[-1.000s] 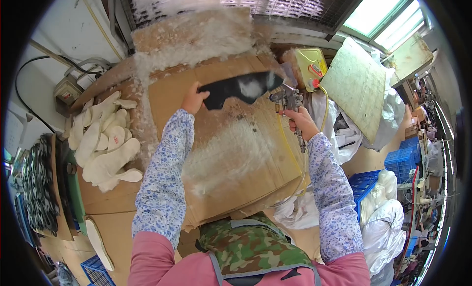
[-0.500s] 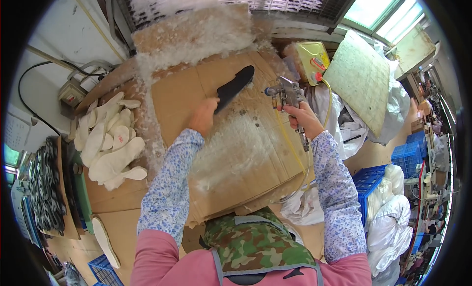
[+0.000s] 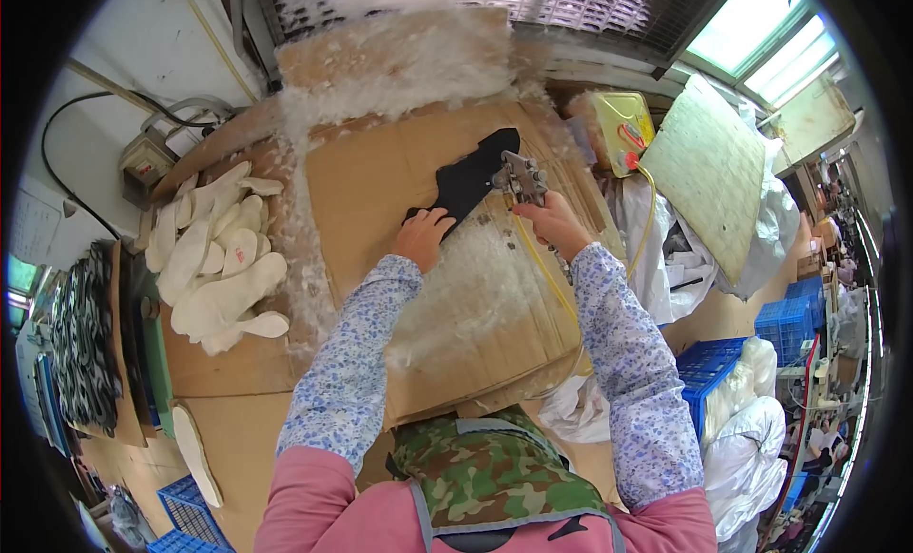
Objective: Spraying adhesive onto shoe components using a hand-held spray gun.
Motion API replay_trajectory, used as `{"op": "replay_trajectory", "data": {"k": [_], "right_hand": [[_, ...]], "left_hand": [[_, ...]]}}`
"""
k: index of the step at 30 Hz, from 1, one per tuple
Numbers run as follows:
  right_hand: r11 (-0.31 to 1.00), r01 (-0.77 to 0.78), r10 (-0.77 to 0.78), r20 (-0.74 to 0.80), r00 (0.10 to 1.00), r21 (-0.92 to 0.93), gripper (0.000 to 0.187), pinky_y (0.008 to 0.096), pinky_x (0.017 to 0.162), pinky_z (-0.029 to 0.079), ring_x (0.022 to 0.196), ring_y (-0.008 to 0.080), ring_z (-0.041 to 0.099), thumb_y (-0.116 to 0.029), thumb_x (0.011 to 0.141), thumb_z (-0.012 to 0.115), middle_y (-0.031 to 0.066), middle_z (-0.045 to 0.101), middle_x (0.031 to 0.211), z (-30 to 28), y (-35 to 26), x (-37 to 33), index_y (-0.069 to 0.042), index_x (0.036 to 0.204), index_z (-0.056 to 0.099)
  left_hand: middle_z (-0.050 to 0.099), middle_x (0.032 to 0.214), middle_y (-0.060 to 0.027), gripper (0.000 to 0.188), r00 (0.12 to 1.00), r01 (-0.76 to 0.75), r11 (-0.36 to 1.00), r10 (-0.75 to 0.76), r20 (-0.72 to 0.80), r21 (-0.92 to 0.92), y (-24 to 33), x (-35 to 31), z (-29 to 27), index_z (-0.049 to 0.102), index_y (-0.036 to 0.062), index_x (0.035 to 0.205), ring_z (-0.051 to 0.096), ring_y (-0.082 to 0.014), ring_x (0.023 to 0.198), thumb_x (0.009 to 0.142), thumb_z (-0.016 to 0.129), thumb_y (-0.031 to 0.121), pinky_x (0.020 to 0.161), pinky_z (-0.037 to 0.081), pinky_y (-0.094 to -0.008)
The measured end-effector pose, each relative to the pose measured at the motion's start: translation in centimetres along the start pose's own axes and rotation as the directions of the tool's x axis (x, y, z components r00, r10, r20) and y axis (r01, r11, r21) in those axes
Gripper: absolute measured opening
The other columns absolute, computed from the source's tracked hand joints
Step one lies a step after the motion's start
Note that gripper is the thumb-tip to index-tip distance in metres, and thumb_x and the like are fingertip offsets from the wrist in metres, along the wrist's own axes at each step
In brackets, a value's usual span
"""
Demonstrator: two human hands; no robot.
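Note:
A flat black shoe piece (image 3: 468, 184), apparently fabric, slants across the middle of the cardboard-covered bench (image 3: 371, 173). My left hand (image 3: 424, 237) grips its near end, fingers laid over the edge and thumb hidden. Wrapped round the handle of a metal spray gun (image 3: 521, 176) is my right hand (image 3: 556, 223). The gun's nozzle is just over the right edge of the black piece; whether it sprays cannot be seen. A yellow hose (image 3: 549, 268) hangs below the gun. To the left lies a pile of cream-white insoles (image 3: 223, 253).
A yellow can (image 3: 618, 116) with a red fitting stands at the back right, beside a leaning board (image 3: 706, 163) and plastic bags (image 3: 656, 277). Whitish fibrous residue (image 3: 390, 63) coats the back of the bench. Blue crates (image 3: 709, 368) stand at the right.
My right hand has brought the spray gun left, over the black piece. The piece has turned more face-up, and my left hand has shifted slightly right and nearer with its fingers over it.

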State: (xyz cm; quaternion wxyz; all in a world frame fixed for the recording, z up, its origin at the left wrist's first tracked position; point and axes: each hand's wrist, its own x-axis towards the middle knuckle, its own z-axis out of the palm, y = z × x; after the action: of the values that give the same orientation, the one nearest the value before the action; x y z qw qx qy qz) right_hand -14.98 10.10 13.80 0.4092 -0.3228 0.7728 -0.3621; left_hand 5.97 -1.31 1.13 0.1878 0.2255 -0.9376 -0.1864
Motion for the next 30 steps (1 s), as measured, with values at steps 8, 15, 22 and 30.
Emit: {"op": "replay_trajectory", "data": {"k": [8,15,22,30], "right_hand": [[0.988,0.147,-0.152,-0.153,0.976,-0.046,0.030,0.0321,0.076,0.043,0.082,0.0173,0.053,-0.015,0.081,0.064,0.0069,0.059,0.086,0.0,2.1,1.2,0.001,0.105,0.057],[0.984,0.174,-0.177,-0.118,0.977,-0.041,0.030,0.0336,0.079,0.043,0.087,0.0217,0.056,-0.013,0.079,0.065,0.0114,0.061,0.090,0.2,1.7,1.3,0.001,0.104,0.058],[0.856,0.268,-0.331,-0.071,0.941,-0.442,0.032,0.0394,0.076,0.046,0.085,0.0335,0.060,-0.016,0.076,0.064,0.0212,0.062,0.087,-4.0,-0.4,5.2,0.004,0.099,0.057],[0.926,0.121,-0.095,0.089,0.992,-0.358,0.024,0.0318,0.043,0.038,0.050,0.0132,0.048,-0.018,0.082,0.067,0.0033,0.049,0.062,-4.2,-6.6,1.4,0.002,0.093,0.058]], "left_hand": [[0.055,0.124,-0.0046,0.040,0.992,0.107,0.991,-0.111,0.052,0.084,0.5,1.3,0.3,0.063,0.0107,0.116,0.048,-0.0243,0.113,0.079,0.051,-0.002,0.094,0.040,-0.0385],[0.054,0.125,-0.0056,0.042,0.984,0.151,0.986,-0.156,0.082,0.065,0.5,1.2,0.4,0.063,0.0098,0.114,0.048,-0.0261,0.112,0.077,0.050,-0.006,0.096,0.040,-0.0402],[0.046,0.130,-0.0124,0.040,0.977,0.211,0.973,-0.212,-0.001,0.096,2.3,2.2,1.8,0.061,0.0141,0.110,0.039,-0.0328,0.121,0.076,0.052,-0.003,0.103,0.029,-0.0473],[0.043,0.129,-0.0203,0.055,0.971,0.216,0.965,-0.228,0.068,0.149,-0.3,1.3,0.5,0.050,0.0176,0.118,0.037,-0.0379,0.123,0.069,0.051,-0.005,0.104,0.027,-0.0491]]}}
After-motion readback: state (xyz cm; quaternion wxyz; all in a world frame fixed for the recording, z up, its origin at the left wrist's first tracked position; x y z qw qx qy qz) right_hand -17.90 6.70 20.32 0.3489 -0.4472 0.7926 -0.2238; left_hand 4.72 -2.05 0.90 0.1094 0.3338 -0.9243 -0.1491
